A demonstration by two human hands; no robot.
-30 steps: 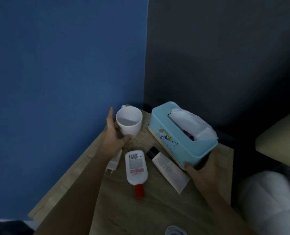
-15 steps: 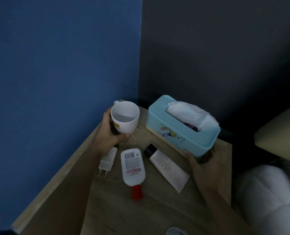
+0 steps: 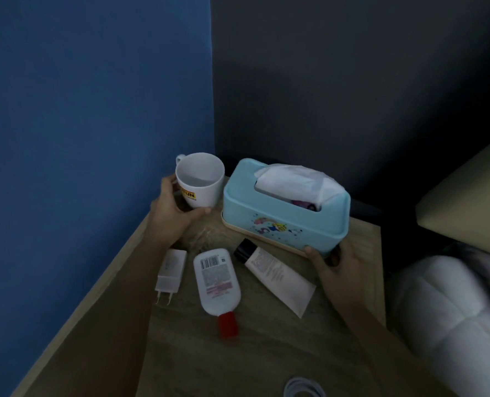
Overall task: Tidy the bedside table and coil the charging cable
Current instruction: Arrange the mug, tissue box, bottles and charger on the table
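Observation:
A white mug (image 3: 202, 179) with a yellow label stands at the back left corner of the wooden bedside table (image 3: 266, 348). My left hand (image 3: 173, 213) curls round its lower side and base. Beside it sits a light blue tissue box (image 3: 283, 213) with a white tissue sticking out. My right hand (image 3: 336, 270) grips the box's near right corner. A white charger plug (image 3: 170, 272), a white bottle with a red cap (image 3: 216, 282) and a white tube with a black cap (image 3: 275, 275) lie flat in front. A coil of white cable (image 3: 304, 388) shows at the bottom edge.
A blue wall stands to the left and a dark wall behind the table. A bed with white bedding (image 3: 450, 316) and a beige headboard (image 3: 467, 202) lies to the right, close to the table's edge.
The tissue box has turned and slid back toward the wall corner beside the mug. My left hand has closed round the mug and moved it back with it.

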